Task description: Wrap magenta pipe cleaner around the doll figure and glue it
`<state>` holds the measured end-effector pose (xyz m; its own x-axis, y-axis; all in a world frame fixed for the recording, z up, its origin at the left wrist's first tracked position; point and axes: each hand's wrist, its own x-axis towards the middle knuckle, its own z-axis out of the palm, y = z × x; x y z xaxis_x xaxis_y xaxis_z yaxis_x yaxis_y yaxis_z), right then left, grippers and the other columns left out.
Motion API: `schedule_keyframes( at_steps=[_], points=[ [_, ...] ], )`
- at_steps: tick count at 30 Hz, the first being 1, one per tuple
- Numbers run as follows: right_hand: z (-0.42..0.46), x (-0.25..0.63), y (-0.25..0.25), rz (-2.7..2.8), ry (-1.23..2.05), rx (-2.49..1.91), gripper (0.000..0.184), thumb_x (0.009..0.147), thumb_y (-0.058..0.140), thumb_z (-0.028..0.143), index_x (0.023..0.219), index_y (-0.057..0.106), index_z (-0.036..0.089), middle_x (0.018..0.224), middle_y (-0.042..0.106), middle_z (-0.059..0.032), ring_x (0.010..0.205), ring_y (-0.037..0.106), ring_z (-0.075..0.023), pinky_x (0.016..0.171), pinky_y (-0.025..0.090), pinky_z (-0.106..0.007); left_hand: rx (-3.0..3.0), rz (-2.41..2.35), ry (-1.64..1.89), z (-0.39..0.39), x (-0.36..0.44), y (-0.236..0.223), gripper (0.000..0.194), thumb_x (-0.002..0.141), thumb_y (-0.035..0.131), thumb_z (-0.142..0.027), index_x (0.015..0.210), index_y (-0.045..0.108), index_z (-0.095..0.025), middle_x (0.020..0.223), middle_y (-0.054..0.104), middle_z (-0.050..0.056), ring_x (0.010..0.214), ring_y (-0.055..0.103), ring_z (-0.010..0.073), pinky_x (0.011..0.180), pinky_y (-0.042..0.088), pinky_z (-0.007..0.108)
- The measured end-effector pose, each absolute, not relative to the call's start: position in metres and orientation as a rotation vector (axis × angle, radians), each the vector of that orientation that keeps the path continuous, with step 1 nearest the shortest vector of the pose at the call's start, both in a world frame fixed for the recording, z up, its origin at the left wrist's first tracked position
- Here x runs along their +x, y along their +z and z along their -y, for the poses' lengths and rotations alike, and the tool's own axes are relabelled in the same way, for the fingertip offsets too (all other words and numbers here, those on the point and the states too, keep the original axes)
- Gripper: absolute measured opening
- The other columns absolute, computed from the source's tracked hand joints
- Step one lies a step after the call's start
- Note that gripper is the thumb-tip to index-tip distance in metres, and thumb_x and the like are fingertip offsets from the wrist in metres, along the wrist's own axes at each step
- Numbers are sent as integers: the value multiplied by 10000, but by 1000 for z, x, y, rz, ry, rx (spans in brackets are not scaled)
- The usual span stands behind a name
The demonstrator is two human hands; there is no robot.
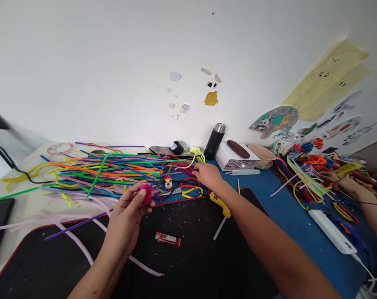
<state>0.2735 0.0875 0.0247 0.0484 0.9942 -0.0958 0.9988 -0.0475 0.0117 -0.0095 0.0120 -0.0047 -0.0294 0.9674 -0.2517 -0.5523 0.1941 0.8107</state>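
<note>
My left hand [129,211] is closed around a magenta fuzzy piece [147,193], apparently wound pipe cleaner, held up over the black mat. At the back of the desk, my right hand [208,174] reaches down with its fingers curled among dark red pipe cleaners [186,167]; what they pinch is hidden. Beside it lies a yellow-green curled pipe cleaner [198,155]. Between the hands are a small figure with a white face and red nose [168,182] and scissors [188,191] with yellow and orange handles. A yellow glue gun [220,204] rests below my right forearm.
Many coloured pipe cleaners [113,168] spread across the left. A red lighter [168,239] lies on the black mat [194,265]. A black flask [215,141] and a white box [234,155] stand by the wall. Another person's hand [346,185] works at the right, near a white power strip [331,230].
</note>
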Motion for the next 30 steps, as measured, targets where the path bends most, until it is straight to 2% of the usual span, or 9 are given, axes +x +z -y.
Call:
schedule_keyframes(
  at_steps=[5,9,13,19,22,30],
  points=[
    [-94,268,20,-2088,-88,2195,228,1058,629,367,1179,754,219,1188,810,-119,1097,747,-290,837,513,-334,654,-954,1229,-7,-4,-3,563,678,979,-511,1117,791,-211,910,741,22,694,688,157,582,534,240],
    [-97,264,16,-2069,-86,2193,209,1055,623,333,1136,761,199,1146,815,-134,1069,752,-297,823,507,-340,887,-866,995,3,2,1,553,722,937,-581,1099,799,-200,860,724,29,712,669,173,615,526,271],
    [-98,264,12,-2072,-70,2213,183,1056,610,308,1079,765,213,1107,821,-111,1031,752,-276,809,492,-326,1003,-783,817,8,5,0,536,791,880,-604,1146,784,-215,854,688,17,738,660,179,654,513,292],
    [-98,272,12,-2109,-18,2250,224,1077,585,381,1059,754,235,1050,814,-85,977,741,-257,775,468,-314,1122,-707,690,14,4,0,545,833,833,-631,1175,771,-211,897,675,26,797,601,178,723,488,307],
    [-96,275,15,-2126,-9,2257,227,1076,587,386,1050,752,232,1022,809,-84,944,732,-249,759,453,-309,1154,-587,551,19,4,2,540,837,835,-618,1176,771,-203,975,697,44,835,601,176,778,492,318],
    [-86,273,16,-2167,-50,2249,202,1067,590,321,984,757,242,1008,812,-57,904,716,-230,703,403,-297,1267,-480,321,25,3,6,484,849,835,-543,1195,782,-209,937,699,30,814,583,158,756,468,282]
  ],
)
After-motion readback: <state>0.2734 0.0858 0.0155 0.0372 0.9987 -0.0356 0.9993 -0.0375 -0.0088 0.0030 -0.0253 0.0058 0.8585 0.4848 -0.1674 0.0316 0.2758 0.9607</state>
